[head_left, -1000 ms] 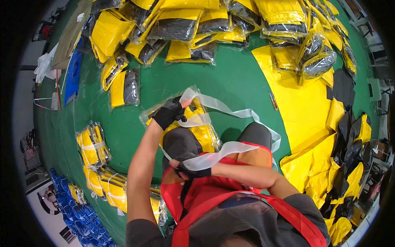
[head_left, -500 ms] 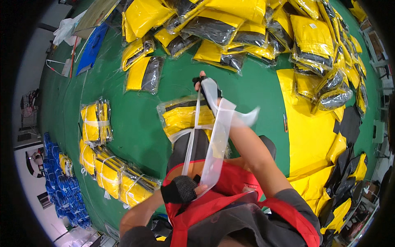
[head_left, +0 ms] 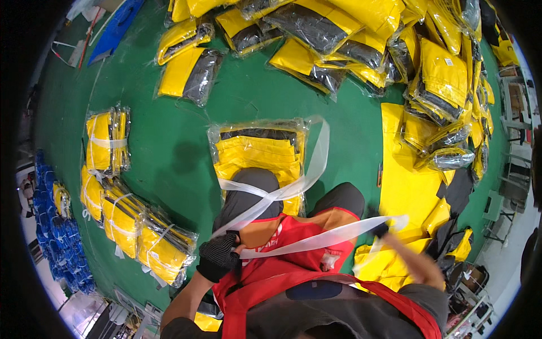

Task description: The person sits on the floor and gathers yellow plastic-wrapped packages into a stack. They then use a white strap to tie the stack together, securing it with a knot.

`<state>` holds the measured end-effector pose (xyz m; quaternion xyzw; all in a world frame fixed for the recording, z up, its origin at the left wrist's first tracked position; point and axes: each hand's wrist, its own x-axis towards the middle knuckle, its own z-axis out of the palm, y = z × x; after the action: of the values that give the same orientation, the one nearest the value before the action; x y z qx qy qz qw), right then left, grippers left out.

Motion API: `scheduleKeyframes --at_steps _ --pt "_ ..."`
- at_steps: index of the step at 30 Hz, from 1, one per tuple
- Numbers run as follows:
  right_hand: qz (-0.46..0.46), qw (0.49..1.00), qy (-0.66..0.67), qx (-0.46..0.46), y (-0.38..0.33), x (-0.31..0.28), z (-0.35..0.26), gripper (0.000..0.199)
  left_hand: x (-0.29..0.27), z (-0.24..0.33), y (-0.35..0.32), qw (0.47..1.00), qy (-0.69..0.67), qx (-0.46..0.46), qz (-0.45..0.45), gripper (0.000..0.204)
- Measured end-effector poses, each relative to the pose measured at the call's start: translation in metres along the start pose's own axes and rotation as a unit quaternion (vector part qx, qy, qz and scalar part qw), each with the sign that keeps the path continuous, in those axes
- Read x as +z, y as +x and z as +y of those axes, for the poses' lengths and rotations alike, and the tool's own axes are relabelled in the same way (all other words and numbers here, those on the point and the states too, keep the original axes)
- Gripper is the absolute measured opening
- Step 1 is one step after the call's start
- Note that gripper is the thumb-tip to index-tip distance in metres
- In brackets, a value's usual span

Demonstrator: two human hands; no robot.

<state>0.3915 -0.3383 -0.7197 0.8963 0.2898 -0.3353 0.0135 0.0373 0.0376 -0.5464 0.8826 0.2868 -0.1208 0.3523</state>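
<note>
A bundle of yellow-and-black folded pieces in clear plastic (head_left: pixel 257 150) lies on the floor before me, under my bent knee. A white plastic strap (head_left: pixel 313 242) crosses over itself on top of the bundle, and one loose loop of it stands up beside the bundle's right edge. At my lap, my left hand (head_left: pixel 219 257), in a black fingerless glove, is closed on the strap. Out to the right, my right hand (head_left: pixel 380 228) is smeared by motion; it grips the strap near its far end, and the length between both hands is stretched.
Several tied yellow bundles (head_left: pixel 121 212) line the left, with blue bundles (head_left: pixel 62 231) beyond. A heap of bagged yellow-and-black pieces (head_left: pixel 322 28) fills the far side. Yellow sheeting (head_left: pixel 409 186) lies at right, a small slim tool (head_left: pixel 379 174) beside it on the green floor (head_left: pixel 169 124).
My right hand has swung from beyond the bundle back and out to the right, drawing the strap across my lap. My left hand stays low, still holding it. The view has shifted slightly.
</note>
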Motion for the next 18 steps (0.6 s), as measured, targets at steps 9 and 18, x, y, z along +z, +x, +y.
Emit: scheduleKeyframes --at_steps 9,18 --pt "-0.265 0.709 0.643 0.116 -0.046 -0.144 -0.188 0.063 0.004 -0.018 0.011 0.975 0.042 0.002 0.217 0.026" --pt "0.003 0.723 0.687 0.072 0.019 -0.025 -0.275 0.038 -0.003 -0.024 0.039 0.984 -0.002 0.006 0.176 0.012"
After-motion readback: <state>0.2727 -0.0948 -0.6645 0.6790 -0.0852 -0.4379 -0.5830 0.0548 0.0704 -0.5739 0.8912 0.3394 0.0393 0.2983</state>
